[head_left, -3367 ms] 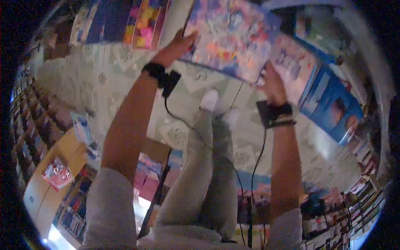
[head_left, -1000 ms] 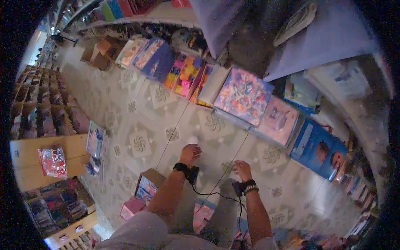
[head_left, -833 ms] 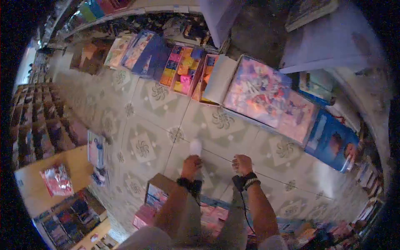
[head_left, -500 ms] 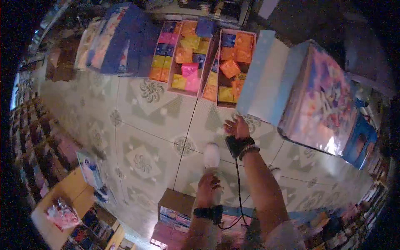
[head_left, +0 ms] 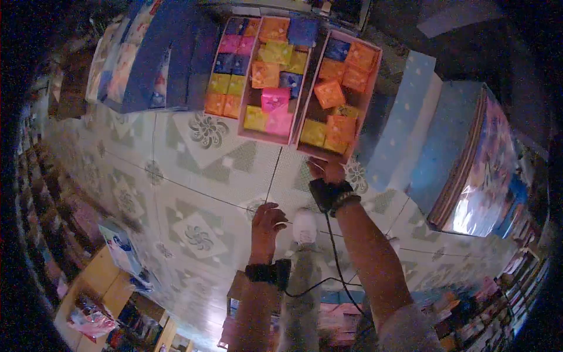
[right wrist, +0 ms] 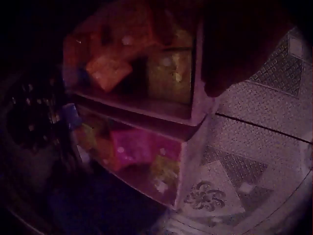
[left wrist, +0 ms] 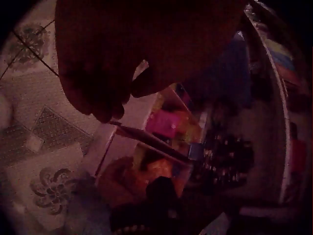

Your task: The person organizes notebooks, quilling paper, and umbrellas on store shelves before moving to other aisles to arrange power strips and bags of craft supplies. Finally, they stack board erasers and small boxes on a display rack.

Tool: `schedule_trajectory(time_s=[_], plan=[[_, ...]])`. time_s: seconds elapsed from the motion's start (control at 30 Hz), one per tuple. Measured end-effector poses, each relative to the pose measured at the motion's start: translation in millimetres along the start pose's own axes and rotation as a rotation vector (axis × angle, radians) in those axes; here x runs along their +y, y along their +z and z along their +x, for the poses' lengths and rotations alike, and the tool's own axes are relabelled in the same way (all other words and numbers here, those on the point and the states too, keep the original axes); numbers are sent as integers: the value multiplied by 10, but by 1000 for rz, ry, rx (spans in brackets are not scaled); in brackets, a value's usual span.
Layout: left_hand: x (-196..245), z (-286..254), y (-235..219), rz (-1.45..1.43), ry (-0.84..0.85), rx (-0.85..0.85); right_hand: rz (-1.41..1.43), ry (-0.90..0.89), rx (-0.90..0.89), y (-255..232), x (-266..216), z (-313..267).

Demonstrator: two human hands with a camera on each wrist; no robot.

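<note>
My right hand (head_left: 328, 171) is low at the near end of a shallow pink box (head_left: 325, 154), fingertips right at its end wall. In that box lie several square wrapped packets (head_left: 329, 94), mostly orange, with some yellow and blue. In the right wrist view the dark right hand (right wrist: 239, 44) overlaps the corner of the box. My left hand (head_left: 267, 226) hangs over the tiled floor in front of the boxes, its fingers loosely bent and holding nothing. Close alongside on the left is a second pink box (head_left: 267, 136) of pink, yellow, orange and blue packets.
Further left, more packets (head_left: 226, 82) lie in rows beside tall dark-blue folders or boxes (head_left: 176, 64). Light-blue boxes (head_left: 446, 135) lean at the right, with a glossy printed box (head_left: 484, 176) against them. A shoe (head_left: 304, 226) stands on the patterned floor (head_left: 205, 170); cables run from both wrists.
Earlier both hands held a large printed box; they have let it go. The right hand has since reached forward to the packet box, and the left hand has risen slightly.
</note>
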State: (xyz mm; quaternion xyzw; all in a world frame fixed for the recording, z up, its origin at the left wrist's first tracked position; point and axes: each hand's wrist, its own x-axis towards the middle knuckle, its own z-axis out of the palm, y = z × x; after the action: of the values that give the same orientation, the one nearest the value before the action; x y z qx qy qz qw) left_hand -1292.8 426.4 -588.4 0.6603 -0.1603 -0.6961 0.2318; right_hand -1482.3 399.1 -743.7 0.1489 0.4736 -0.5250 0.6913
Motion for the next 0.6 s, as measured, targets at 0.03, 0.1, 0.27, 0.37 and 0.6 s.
schedule_trajectory(time_s=[0.03, 0.1, 0.27, 0.37, 0.6], plan=[[53, -3, 2, 6, 0, 1, -99, -98, 84, 26, 143, 71], [101, -26, 30, -54, -2, -2, -479, -261, 5, 53, 289, 72], [-163, -116, 115, -25, -30, -10, 138, 57, 109, 358, 40, -149], [-357, -261, 181, -81, -69, -39, 154, 99, 78, 286, 9, -237], [-438, -611, 305, -99, -100, -56, -83, 357, 69, -642, -53, -983]])
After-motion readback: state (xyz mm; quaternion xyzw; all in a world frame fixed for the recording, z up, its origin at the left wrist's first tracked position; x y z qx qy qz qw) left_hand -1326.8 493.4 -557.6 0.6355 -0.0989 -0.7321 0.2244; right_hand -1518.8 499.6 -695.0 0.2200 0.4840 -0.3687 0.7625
